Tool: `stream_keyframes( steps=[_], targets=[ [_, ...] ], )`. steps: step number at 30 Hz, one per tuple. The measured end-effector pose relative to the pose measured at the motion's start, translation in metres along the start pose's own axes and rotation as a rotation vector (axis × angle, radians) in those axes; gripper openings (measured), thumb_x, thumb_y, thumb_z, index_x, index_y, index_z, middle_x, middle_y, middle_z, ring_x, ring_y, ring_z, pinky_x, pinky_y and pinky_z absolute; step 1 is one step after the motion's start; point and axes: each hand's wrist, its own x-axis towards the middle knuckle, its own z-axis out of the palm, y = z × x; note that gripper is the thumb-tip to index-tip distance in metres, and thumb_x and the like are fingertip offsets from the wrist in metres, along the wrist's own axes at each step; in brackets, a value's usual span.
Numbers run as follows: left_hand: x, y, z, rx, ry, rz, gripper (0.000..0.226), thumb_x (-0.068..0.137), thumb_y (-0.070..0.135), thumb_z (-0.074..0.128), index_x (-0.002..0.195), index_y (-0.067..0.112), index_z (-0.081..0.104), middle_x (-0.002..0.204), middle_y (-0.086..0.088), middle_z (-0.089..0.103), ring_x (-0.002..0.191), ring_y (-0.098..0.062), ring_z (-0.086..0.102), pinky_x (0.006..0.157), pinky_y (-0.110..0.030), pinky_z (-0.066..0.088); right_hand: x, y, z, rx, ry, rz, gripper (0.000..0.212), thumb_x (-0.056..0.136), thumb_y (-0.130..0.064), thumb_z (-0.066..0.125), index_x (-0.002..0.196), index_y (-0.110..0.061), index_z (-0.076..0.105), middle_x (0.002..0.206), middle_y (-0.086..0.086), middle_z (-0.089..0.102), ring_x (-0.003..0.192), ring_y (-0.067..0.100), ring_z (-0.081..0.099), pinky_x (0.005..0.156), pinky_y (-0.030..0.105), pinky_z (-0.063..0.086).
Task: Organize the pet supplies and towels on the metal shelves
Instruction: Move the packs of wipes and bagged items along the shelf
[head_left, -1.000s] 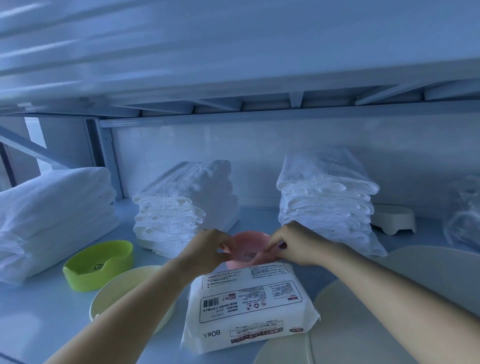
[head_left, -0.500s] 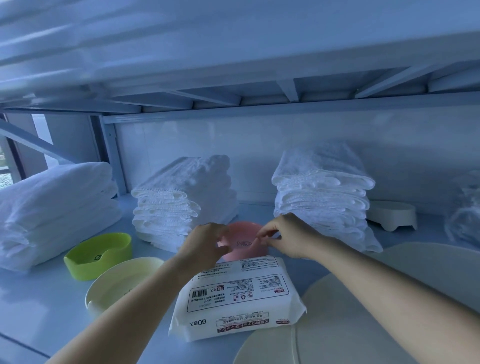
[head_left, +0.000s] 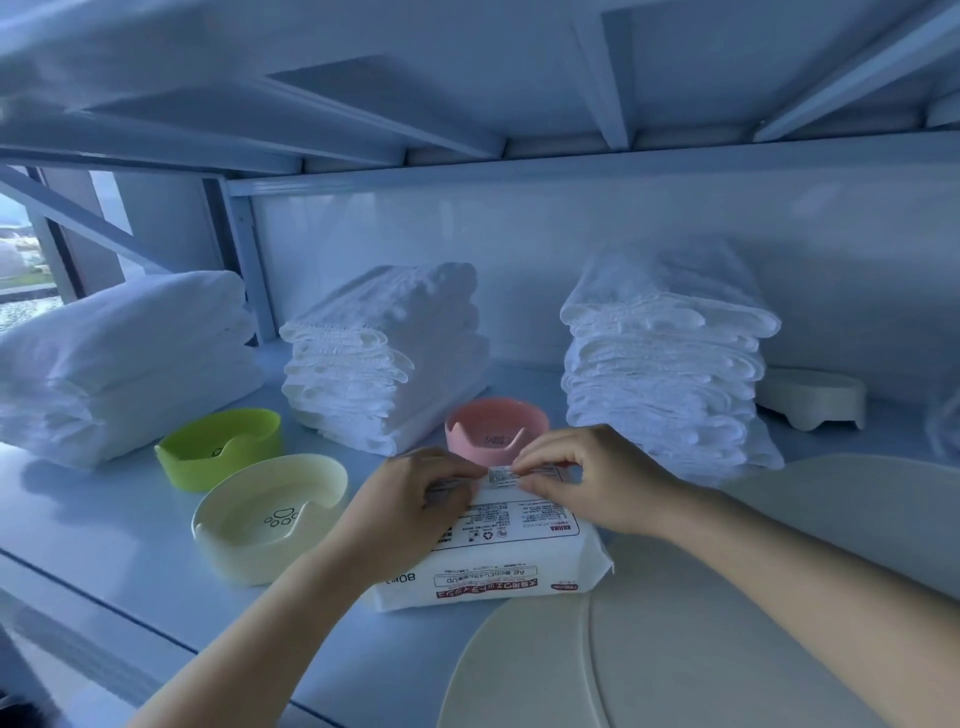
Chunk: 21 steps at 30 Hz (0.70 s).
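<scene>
Both hands are on the pack of wipes, which lies flat on the shelf, near its front edge, label up. The left hand curls over the pack's far left corner. The right hand pinches the far edge between thumb and fingers.

**Risks.**
- The pink bowl stands just behind the pinched edge. Pushing the pack back would likely knock it into the middle stack of towels.
- The pack is soft and held by one edge only. If it is lifted that way it may sag and slip, or the film may tear.
- The cream bowl sits close by the left wrist, with the green bowl behind it. A sideways sweep of the wrist could shift them.

**Not established.**
- The hands hide whether the pack touches the pink bowl.
- Whether the pack's near right corner rests on the round pale boards cannot be told. The frame cuts the boards off.
- An object at the far right edge is too blurred to identify.
</scene>
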Motion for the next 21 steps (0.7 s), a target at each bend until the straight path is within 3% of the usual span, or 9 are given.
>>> stream_keyframes(
  steps=[7, 12, 14, 18, 21],
  targets=[
    [-0.001, 0.001, -0.001, 0.001, -0.026, 0.002, 0.024, 0.091, 0.026, 0.054, 0.11, 0.032, 0.068, 0.109, 0.02, 0.062, 0.091, 0.007, 0.054, 0.075, 0.0, 0.035, -0.005, -0.002, 0.006, 0.018, 0.051, 0.032, 0.017, 0.085, -0.024, 0.067, 0.1, -0.018, 0.073, 0.101, -0.013, 0.068, 0.097, -0.006, 0.059, 0.089, 0.014, 0.045],
    [-0.006, 0.002, -0.005, 0.014, -0.033, 0.045, 0.025, 0.092, 0.025, 0.053, 0.112, 0.026, 0.068, 0.116, 0.015, 0.061, 0.096, 0.005, 0.053, 0.078, 0.002, 0.032, -0.011, -0.012, 0.002, -0.098, 0.063, 0.043, 0.019, 0.086, -0.028, 0.066, 0.101, -0.02, 0.073, 0.11, -0.016, 0.063, 0.1, -0.02, 0.049, 0.09, 0.001, 0.033],
    [-0.012, 0.0, -0.007, 0.027, -0.012, 0.068, 0.028, 0.091, 0.033, 0.05, 0.11, 0.027, 0.069, 0.119, 0.017, 0.057, 0.1, 0.002, 0.055, 0.081, -0.004, 0.036, -0.017, -0.019, 0.0, -0.134, 0.072, 0.064, 0.022, 0.084, -0.034, 0.066, 0.101, -0.022, 0.073, 0.115, -0.016, 0.062, 0.104, -0.015, 0.05, 0.094, 0.006, 0.035],
    [-0.03, -0.006, -0.009, 0.064, -0.017, 0.125, 0.054, 0.083, 0.054, 0.031, 0.116, 0.027, 0.064, 0.123, 0.02, 0.053, 0.098, -0.002, 0.057, 0.083, -0.022, 0.048, -0.031, -0.038, 0.006, -0.147, -0.003, 0.111, 0.037, 0.081, -0.047, 0.063, 0.111, -0.026, 0.069, 0.124, -0.017, 0.059, 0.113, -0.011, 0.048, 0.1, 0.012, 0.036],
    [-0.041, -0.011, -0.013, 0.105, -0.034, 0.148, 0.063, 0.082, 0.062, 0.025, 0.124, 0.027, 0.058, 0.129, 0.017, 0.049, 0.105, -0.004, 0.055, 0.085, -0.019, 0.044, -0.039, -0.048, 0.013, -0.228, -0.051, 0.153, 0.058, 0.075, -0.055, 0.066, 0.126, -0.03, 0.057, 0.136, -0.023, 0.043, 0.122, -0.014, 0.034, 0.105, 0.009, 0.023]
  ],
)
